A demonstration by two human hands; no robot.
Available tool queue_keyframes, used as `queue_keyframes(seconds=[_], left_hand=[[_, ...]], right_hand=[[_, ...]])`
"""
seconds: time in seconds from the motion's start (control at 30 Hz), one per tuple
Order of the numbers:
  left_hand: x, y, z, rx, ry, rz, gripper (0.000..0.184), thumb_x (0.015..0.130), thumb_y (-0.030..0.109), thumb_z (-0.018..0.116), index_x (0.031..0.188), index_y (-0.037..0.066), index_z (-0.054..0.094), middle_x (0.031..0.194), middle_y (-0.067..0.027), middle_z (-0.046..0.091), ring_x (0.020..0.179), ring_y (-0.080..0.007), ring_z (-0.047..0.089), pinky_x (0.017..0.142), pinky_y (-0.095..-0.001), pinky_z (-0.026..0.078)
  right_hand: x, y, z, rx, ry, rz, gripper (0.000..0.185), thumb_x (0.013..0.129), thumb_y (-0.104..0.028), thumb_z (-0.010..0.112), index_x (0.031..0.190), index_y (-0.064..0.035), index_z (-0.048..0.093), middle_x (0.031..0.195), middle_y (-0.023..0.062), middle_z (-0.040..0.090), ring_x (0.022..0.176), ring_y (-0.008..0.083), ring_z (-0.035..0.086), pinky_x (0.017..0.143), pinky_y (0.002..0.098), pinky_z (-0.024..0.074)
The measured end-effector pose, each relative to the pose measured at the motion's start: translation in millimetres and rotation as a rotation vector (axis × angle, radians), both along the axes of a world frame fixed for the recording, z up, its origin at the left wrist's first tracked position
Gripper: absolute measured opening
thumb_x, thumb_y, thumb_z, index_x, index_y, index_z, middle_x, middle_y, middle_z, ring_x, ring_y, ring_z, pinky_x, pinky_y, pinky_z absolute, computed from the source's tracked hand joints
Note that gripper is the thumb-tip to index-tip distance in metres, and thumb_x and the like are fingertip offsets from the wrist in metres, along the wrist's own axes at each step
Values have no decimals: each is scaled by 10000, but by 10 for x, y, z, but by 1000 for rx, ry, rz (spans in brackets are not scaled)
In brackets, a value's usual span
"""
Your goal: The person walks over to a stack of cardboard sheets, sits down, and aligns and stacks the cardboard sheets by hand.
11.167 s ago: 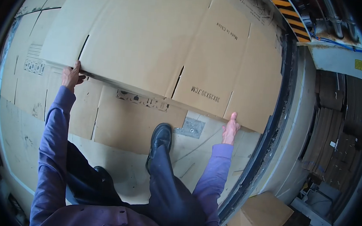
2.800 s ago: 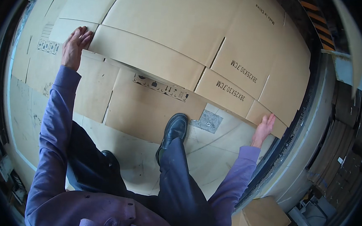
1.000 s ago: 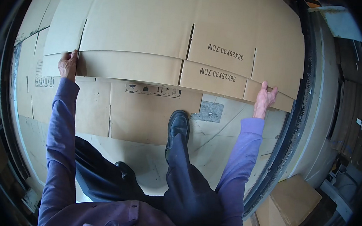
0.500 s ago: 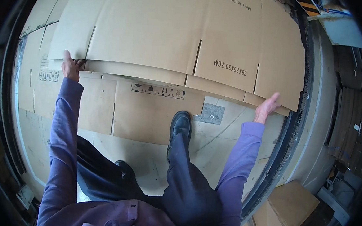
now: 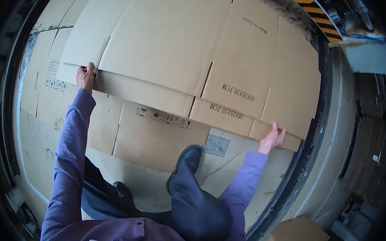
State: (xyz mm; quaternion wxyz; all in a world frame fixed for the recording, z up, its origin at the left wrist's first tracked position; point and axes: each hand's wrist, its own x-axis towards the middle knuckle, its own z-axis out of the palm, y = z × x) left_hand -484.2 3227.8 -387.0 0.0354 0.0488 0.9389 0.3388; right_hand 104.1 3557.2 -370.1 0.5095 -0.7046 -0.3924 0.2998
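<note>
A large flat cardboard sheet (image 5: 158,42), printed "Made in China" and "38X25X30.7CM", lies in front of me. Beneath it a second cardboard sheet (image 5: 159,93) with the same size print sticks out on my side. At the near left edge, my left hand (image 5: 86,77) is closed on the sheets, its thumb on top near a slot. My right hand (image 5: 272,139) grips the near right corner area of the sheets, thumb uppermost. Some of the fingers are hidden, and I cannot tell how many layers each hand holds.
More flattened cardboard (image 5: 155,147) with printed symbols covers the floor by my shoes (image 5: 185,162). A dark metal rail (image 5: 282,182) runs along the right. Beyond it stands a cardboard box (image 5: 294,239). Black-and-yellow striped machinery (image 5: 319,15) is at the upper right.
The sheets' right side has come towards me and they sit slightly askew. More of the lower sheet shows, including its size print. My right hand moved nearer, and my left hand closed in on the edge.
</note>
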Motion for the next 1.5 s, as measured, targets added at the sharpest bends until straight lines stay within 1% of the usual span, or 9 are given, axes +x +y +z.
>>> queue_keyframes(seconds=[0.33,0.43,0.5,0.7,0.93,1.07,1.17,1.27,1.5], left_hand=[[25,205,113,-127,-24,-30,298,838,290,464,837,1,540,791,-185,587,705,-284,565,633,-388,431],[-199,-142,-444,-644,442,-405,176,837,199,443,896,46,506,943,-211,547,854,-328,545,691,-432,419],[-517,-412,-1135,-515,563,-282,240,876,219,373,841,17,498,762,-212,522,729,-316,515,672,-435,398],[-52,76,-249,-845,249,-311,235,858,177,346,962,17,483,944,-212,470,839,-353,481,753,-424,405],[-18,145,-89,-716,85,-318,296,876,216,334,1028,-8,453,994,-273,447,939,-382,434,829,-431,377],[-90,161,-246,-316,-17,76,430,891,352,345,1071,-30,428,1053,-355,407,994,-452,414,885,-451,355],[-462,-271,-565,6,-67,-118,493,889,446,331,1096,15,452,824,-187,550,796,-337,541,718,-403,458],[-203,128,220,710,-510,500,506,883,522,290,1050,89,490,732,-9,532,599,-135,528,535,-277,444],[-279,261,381,274,-493,479,563,840,569,374,1032,47,466,792,-113,534,563,-188,552,473,-312,471]], right_hand=[[-26,-12,58,110,-125,123,449,807,-101,599,1174,78,412,1079,185,494,855,224,521,761,322,453],[-37,-11,-43,200,-427,55,425,819,-186,602,1111,93,471,996,219,525,849,244,538,762,325,455],[28,0,-137,289,-701,42,458,823,-223,599,1129,94,472,1033,252,512,885,296,551,780,356,457],[-42,85,-77,101,-625,65,476,837,-258,575,1157,77,467,1079,258,494,951,337,531,837,360,441],[-37,112,-111,50,-430,-19,463,823,-284,578,1163,20,496,1097,210,525,994,302,523,858,335,422],[86,53,-208,63,-257,-120,444,826,-293,560,1164,-10,513,1128,186,529,1027,279,514,882,317,404],[333,52,-219,130,-239,9,435,881,-321,421,1184,-18,490,1193,167,496,1078,243,483,919,309,374],[236,99,98,110,96,27,469,910,-365,351,1154,15,475,1151,162,501,1020,245,496,892,317,384],[332,175,-45,-47,-340,0,509,732,-313,650,1050,48,486,940,163,527,859,252,514,742,375,435]])
